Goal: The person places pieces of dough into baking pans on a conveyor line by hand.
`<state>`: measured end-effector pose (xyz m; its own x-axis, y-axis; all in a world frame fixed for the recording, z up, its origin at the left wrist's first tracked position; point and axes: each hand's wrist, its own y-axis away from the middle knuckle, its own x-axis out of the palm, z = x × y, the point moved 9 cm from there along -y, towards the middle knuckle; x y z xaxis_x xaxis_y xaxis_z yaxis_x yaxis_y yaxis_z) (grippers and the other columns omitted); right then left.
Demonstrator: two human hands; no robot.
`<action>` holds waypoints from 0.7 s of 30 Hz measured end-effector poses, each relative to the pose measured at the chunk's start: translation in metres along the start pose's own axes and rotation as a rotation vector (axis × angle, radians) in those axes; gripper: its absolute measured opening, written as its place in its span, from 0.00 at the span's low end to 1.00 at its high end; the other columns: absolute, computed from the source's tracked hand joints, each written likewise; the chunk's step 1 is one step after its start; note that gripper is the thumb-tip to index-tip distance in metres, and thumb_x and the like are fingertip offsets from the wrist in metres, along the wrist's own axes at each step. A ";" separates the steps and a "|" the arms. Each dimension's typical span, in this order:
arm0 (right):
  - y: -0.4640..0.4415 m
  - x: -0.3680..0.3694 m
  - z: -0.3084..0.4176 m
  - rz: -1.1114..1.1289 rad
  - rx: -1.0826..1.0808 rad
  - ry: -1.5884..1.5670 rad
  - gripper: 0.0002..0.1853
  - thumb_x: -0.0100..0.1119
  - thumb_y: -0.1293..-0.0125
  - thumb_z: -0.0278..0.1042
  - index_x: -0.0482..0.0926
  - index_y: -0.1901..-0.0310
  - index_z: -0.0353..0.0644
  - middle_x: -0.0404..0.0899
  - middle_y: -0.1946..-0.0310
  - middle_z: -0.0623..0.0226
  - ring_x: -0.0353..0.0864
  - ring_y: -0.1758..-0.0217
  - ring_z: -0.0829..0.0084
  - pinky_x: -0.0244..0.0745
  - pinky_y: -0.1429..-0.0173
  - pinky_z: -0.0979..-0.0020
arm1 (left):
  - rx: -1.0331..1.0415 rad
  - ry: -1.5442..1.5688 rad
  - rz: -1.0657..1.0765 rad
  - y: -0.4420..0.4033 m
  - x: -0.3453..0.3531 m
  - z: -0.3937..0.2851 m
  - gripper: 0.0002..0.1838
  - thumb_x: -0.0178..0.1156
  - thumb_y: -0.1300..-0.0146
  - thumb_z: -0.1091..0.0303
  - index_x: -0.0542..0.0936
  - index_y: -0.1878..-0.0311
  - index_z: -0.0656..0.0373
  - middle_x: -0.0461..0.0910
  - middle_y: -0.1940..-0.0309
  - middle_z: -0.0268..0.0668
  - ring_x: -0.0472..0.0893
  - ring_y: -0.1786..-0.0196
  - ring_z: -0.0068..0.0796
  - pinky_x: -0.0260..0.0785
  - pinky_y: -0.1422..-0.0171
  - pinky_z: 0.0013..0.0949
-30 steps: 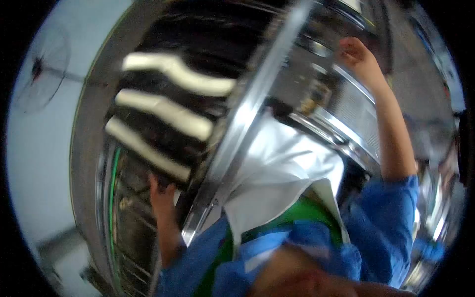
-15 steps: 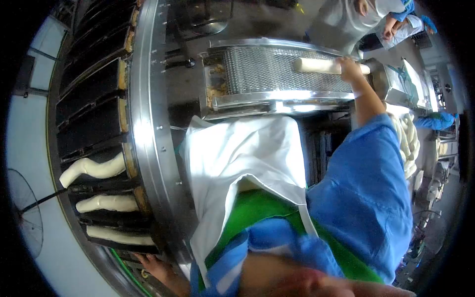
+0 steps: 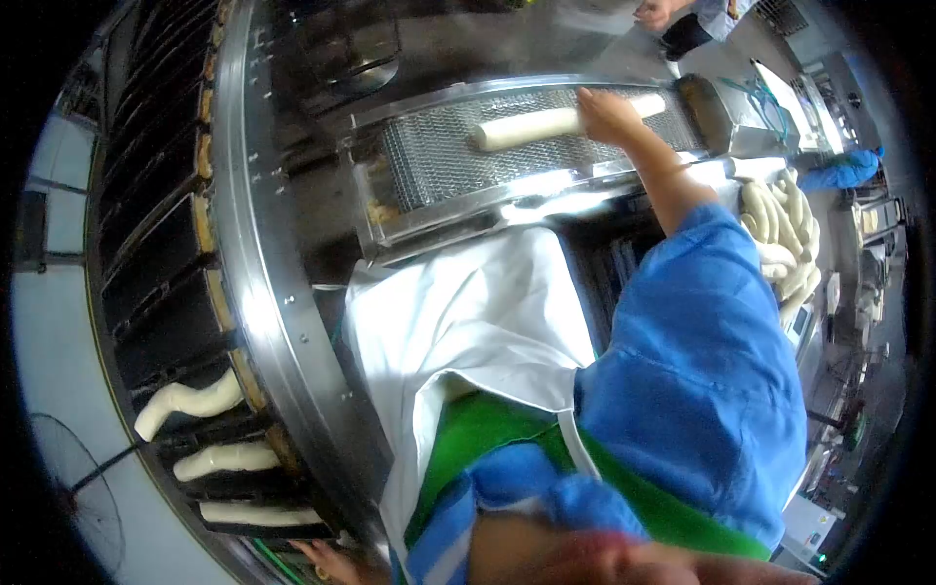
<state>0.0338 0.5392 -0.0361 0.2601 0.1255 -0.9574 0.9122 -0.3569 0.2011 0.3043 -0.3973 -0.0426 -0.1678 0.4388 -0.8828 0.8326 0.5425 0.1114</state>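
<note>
A long pale dough roll (image 3: 526, 129) lies at a slant on the metal mesh conveyor (image 3: 429, 171). Over its middle, my right hand (image 3: 609, 117) has its fingers curled around it, so that part is hidden. My left hand (image 3: 331, 562) is low at the left edge of my body, only partly visible, fingers stretched out beside the last black mould. Nearest to it is a straight dough strip (image 3: 261, 513) in that mould. Two more dough pieces, a wavy one (image 3: 190, 402) and a shorter one (image 3: 226, 459), lie in neighbouring moulds.
A row of black moulds (image 3: 161, 253) runs along the left behind a steel rail (image 3: 255, 283). Several dough rolls are piled (image 3: 780, 229) at the right, near a metal box (image 3: 746, 117) at the conveyor's end. Another person's hand (image 3: 655, 14) shows at the top; a blue sleeve (image 3: 840, 171) is farther right.
My right hand and the dough roll have moved left along the mesh, and the roll is now more slanted. The filled moulds appear lower in view. The nearby person is mostly out of sight.
</note>
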 end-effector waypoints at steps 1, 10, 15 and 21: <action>0.001 -0.001 0.010 0.008 -0.008 -0.029 0.20 0.60 0.45 0.32 0.70 0.50 0.41 0.80 0.60 0.56 0.81 0.58 0.53 0.77 0.55 0.57 | 0.028 -0.039 0.008 -0.002 -0.001 0.006 0.37 0.44 0.31 0.51 0.46 0.26 0.60 0.56 0.31 0.53 0.64 0.35 0.51 0.59 0.33 0.44; -0.005 -0.123 0.098 0.098 -0.245 -0.860 0.27 0.65 0.51 0.27 0.73 0.46 0.32 0.80 0.57 0.58 0.77 0.51 0.70 0.71 0.46 0.67 | -0.212 0.751 0.071 0.026 0.026 -0.060 0.38 0.58 0.37 0.70 0.51 0.28 0.68 0.64 0.35 0.42 0.71 0.44 0.32 0.64 0.40 0.32; 0.019 -0.216 0.227 0.235 -0.579 -1.282 0.31 0.63 0.45 0.41 0.69 0.42 0.32 0.76 0.53 0.62 0.77 0.54 0.72 0.70 0.46 0.71 | -0.179 0.871 0.041 0.029 0.013 -0.095 0.46 0.67 0.42 0.60 0.51 0.27 0.63 0.66 0.36 0.41 0.71 0.42 0.31 0.64 0.39 0.33; 0.062 -0.352 0.410 0.008 -0.796 -1.605 0.27 0.58 0.36 0.47 0.71 0.42 0.37 0.78 0.53 0.60 0.79 0.52 0.72 0.76 0.51 0.70 | -0.262 0.775 0.001 0.025 0.013 -0.067 0.63 0.73 0.61 0.39 0.51 0.27 0.62 0.57 0.30 0.48 0.58 0.28 0.43 0.49 0.27 0.40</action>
<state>-0.1316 0.0931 0.2283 0.1767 -0.9789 -0.1030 0.9565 0.1954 -0.2168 0.2872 -0.3298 -0.0207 -0.5640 0.7581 -0.3275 0.6988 0.6494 0.2998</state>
